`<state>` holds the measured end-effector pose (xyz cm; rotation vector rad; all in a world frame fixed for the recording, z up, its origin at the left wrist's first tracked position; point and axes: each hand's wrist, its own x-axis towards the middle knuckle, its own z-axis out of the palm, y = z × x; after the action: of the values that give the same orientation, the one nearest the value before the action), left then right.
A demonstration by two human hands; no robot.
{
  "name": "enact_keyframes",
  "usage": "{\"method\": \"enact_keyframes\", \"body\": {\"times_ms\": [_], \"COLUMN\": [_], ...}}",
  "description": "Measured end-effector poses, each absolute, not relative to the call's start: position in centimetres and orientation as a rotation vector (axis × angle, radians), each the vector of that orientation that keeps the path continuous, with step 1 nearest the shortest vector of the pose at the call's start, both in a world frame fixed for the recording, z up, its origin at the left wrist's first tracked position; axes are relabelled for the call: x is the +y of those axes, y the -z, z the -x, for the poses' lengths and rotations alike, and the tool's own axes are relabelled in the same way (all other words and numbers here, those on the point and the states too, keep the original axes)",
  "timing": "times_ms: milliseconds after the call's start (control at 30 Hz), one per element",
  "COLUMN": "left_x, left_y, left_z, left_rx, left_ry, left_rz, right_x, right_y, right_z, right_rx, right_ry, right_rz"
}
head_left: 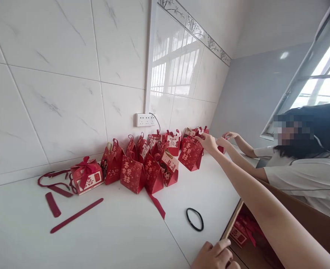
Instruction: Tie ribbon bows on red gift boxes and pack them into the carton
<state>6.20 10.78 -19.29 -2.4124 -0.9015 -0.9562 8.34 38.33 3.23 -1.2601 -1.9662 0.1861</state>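
Note:
My right hand (208, 144) reaches across to the far part of the table and pinches the top of a red gift box (191, 154) with white characters. That box looks slightly tilted beside a group of similar red gift boxes (131, 174) along the wall. Low in the view, my left hand (217, 256) has its fingers curled at the rim of a cardboard box (232, 219). Inside the cardboard box lie more red gift boxes (238, 235), partly hidden by my right forearm.
A gift box with a ribbon bow (87, 175) stands at the left near loose red strips (77, 216). A black hair tie (194, 219) lies on the white table (120, 239). At the right, a co-worker's hands (229, 137) handle a red item. A socket strip (146, 120) is on the wall.

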Motion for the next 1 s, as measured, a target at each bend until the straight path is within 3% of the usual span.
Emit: {"method": "enact_keyframes", "body": {"times_ms": [367, 600, 800, 1000], "left_x": [8.2, 7.3, 6.1, 4.9], "left_y": [15.2, 8.6, 0.0, -2.9], "left_z": [-3.6, -1.3, 2.4, 3.7], "left_rx": [-0.963, -0.755, -1.459, -1.744], "left_ry": [0.892, 1.614, 2.106, 2.474], "left_rz": [2.710, 2.431, 2.381, 2.860], "right_x": [28.2, 20.4, 13.1, 8.2], "right_y": [-5.1, -5.9, -6.5, -7.4], "right_z": [-15.6, -18.3, -17.1, -14.2], "right_rx": [-1.683, -1.658, -1.784, -1.875], "right_ry": [-0.180, -0.163, -0.378, -0.592], "right_rz": [1.149, 1.108, 1.012, 0.920]}}
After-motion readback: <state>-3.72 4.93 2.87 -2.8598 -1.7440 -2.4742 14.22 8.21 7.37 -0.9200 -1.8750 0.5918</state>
